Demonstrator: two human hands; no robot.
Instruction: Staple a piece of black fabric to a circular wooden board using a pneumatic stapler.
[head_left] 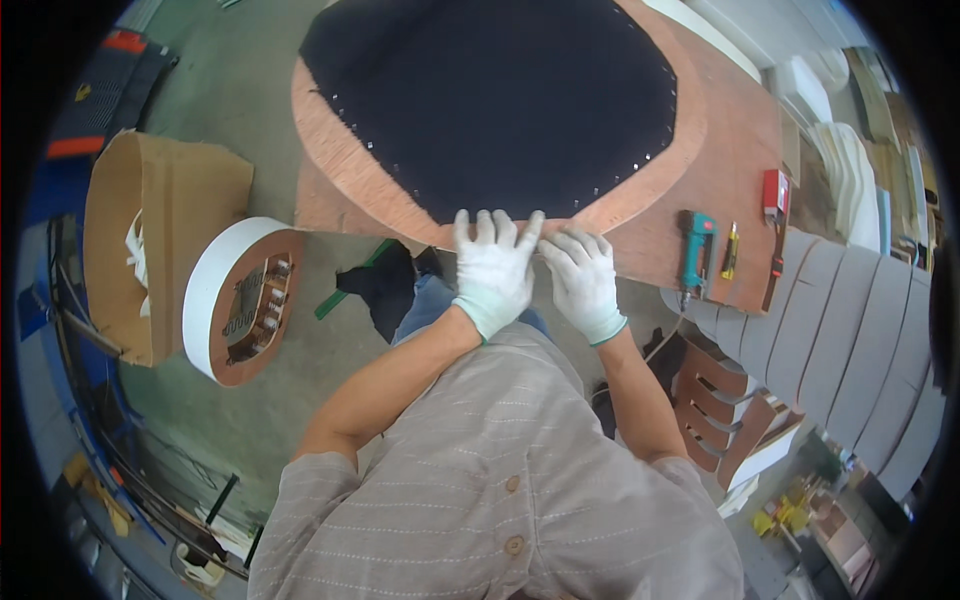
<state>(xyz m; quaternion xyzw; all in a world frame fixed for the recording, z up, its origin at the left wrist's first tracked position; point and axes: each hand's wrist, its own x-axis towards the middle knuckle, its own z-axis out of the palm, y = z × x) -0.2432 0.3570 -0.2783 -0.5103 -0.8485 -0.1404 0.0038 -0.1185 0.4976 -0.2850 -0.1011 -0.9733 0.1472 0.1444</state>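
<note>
A rounded wooden panel (352, 165) lies in front of me with black fabric (500, 105) over its middle. Small shiny staples dot the fabric's border on both sides. My left hand (495, 268), in a white glove, rests at the panel's near edge. Its fingers stretch flat over the fabric's near border. Close beside it my right hand (583, 275), also gloved, has its fingers bent over the panel's near rim. Its thumb and the underside of the rim are hidden.
On the table (745, 160) to the right lie a teal staple gun (695, 250) with a hose, a yellow utility knife (730, 250) and a red box (775, 192). On the left stand a cardboard box (195, 185) and a white-sided oval frame with springs (205, 300). Grey padded pieces (825, 320) are at right.
</note>
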